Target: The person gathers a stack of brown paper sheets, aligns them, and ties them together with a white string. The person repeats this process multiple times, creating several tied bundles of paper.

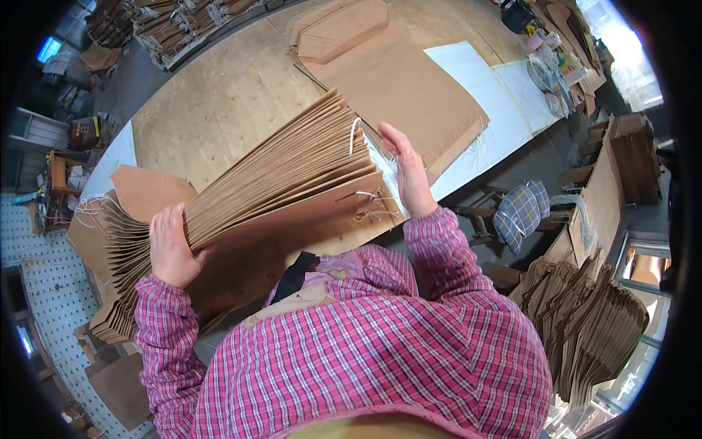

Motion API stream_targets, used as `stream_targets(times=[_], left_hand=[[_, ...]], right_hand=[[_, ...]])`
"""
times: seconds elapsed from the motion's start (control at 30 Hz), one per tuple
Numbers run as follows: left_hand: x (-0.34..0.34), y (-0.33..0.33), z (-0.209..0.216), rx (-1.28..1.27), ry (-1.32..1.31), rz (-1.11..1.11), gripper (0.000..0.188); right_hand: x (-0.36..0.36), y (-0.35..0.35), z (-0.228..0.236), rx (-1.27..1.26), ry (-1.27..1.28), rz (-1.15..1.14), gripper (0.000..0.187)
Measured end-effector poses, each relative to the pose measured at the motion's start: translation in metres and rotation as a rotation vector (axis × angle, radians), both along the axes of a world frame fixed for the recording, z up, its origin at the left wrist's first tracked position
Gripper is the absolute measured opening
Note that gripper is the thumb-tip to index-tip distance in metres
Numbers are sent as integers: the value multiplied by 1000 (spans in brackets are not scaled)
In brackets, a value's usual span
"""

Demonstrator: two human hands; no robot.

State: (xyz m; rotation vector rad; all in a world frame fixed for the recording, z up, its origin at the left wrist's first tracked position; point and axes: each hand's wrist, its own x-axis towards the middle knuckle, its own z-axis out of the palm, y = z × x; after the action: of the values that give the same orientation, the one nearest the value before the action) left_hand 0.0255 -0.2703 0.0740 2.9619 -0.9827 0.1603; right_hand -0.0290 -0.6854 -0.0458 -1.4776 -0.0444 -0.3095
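Observation:
A thick stack of flat brown paper bags [285, 161] stands on edge before me, its layers fanned apart. Around its left part my left hand [174, 245] is closed, with the thumb on the near side and the fingers over the top. My right hand [409, 172] is held upright at the stack's right end, fingers stretched out and holding nothing; whether the palm touches the bags I cannot tell. White string handles [373, 205] poke out at that right end. At the far left the bags' folded ends [121, 249] spread out in pleats.
More flat brown paper bags [395, 80] lie on the wooden table [212, 88] beyond the stack. White sheets [468, 62] cover the table's right part. A stool with a checked cushion [521, 216] stands at right, near another bag pile [585, 322]. Bundled bags [183, 29] sit far left.

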Motion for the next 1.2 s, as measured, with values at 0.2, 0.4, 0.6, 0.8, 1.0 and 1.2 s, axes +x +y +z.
stream_targets(times=[0.2,0.4,0.6,0.8,1.0,1.2], left_hand=[[-1,-1,1,9,55,51,88],[0,0,0,23,28,40,87],[0,2,-1,26,104,86,92],[0,-1,1,36,59,67,88],[-1,-2,1,21,46,60,91],[0,-3,3,5,53,50,90]], right_hand=[[3,29,31,1,-77,68,80],[16,20,32,-79,-156,91,72],[16,17,29,-172,-122,17,60],[24,18,23,-6,-72,80,44],[35,5,9,220,109,159,41],[67,1,11,179,227,323,24]])
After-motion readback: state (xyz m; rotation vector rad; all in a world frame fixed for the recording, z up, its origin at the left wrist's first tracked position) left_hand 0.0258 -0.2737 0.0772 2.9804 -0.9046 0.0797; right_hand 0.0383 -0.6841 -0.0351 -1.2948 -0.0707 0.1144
